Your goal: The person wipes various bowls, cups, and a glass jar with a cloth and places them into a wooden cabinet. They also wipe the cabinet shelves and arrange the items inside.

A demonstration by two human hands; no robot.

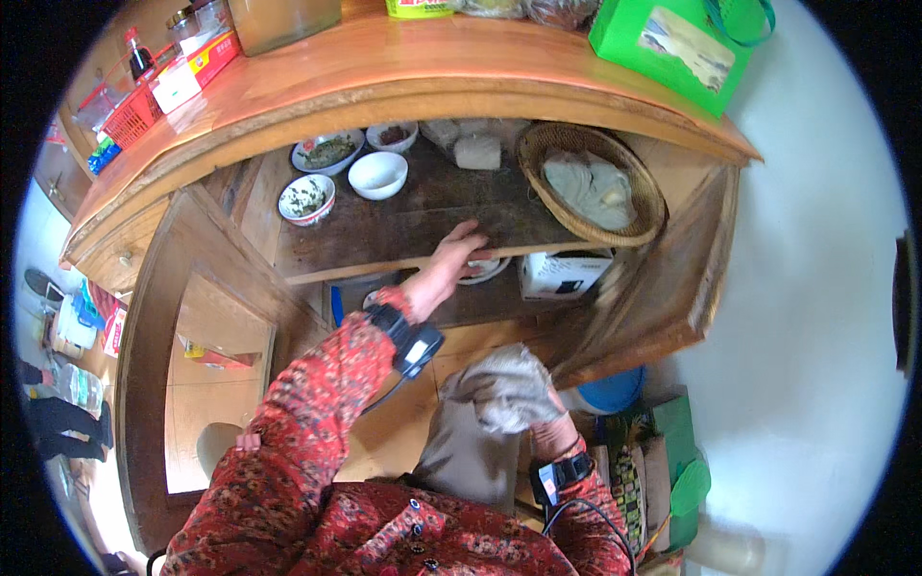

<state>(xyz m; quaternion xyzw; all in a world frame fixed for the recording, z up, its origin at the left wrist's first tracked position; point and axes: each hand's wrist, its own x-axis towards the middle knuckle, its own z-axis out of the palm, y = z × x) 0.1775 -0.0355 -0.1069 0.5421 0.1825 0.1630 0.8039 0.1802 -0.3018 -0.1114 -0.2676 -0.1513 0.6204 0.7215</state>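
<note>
My left hand [455,259] reaches to the front edge of the dark wooden shelf [418,223] inside an open cabinet, fingers apart and holding nothing. Whether it touches the shelf edge is unclear. A crumpled grey cloth [504,389] is gripped in my right hand [558,425], in front of the cabinet and over my leg; the cloth hides most of the fingers. At the shelf's left stand an empty white bowl [378,176], a bowl with green bits [307,200], a bowl of greens [328,151] and a bowl of dark food [393,135]. A wicker basket [641,216] at the right holds a plastic-wrapped item.
Open cabinet doors flank me, left [144,345] and right [648,302]. On the lower shelf are a white box [565,275] and a dish [497,271]. The countertop [432,54] carries a green bag [670,50] and a red basket [135,115]. A person's dark-clothed legs [68,425] show far left.
</note>
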